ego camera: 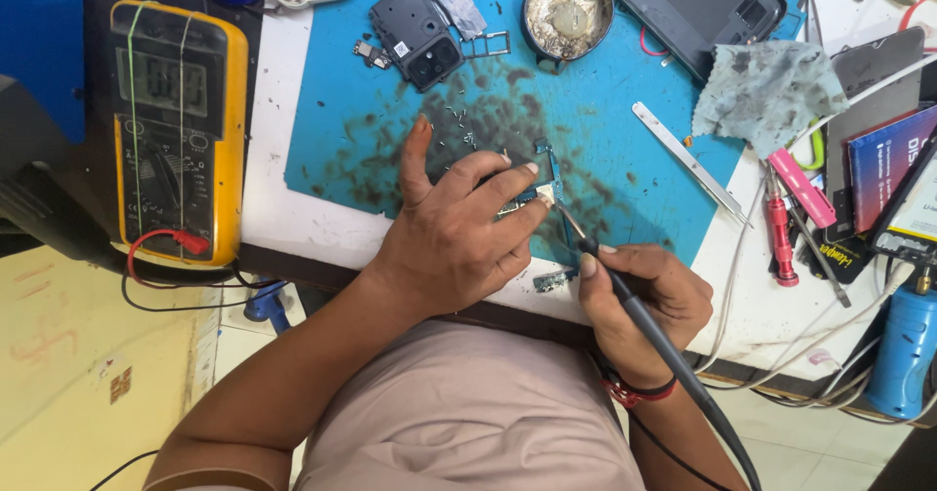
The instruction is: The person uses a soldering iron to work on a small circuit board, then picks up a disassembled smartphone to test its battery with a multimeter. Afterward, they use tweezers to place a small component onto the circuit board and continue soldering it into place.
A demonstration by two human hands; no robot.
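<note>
The left hand [459, 232] pins a small circuit board [532, 196] to the blue mat [625, 149], fingers closed on it. The right hand [644, 301] grips a soldering iron [625, 291], tip touching the board's edge. Loose screws [464, 125] and a camera cover [418, 32] lie beyond: disassembly looks done, soldering underway.

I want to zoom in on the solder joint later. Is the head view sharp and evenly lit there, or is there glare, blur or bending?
Head view: light is even and soft, with no strong glare on the blue mat; the left hand and the soldering iron in the right hand look sharp; the circuit board is mostly covered by fingers; the table edge curves towards the corners.
</note>
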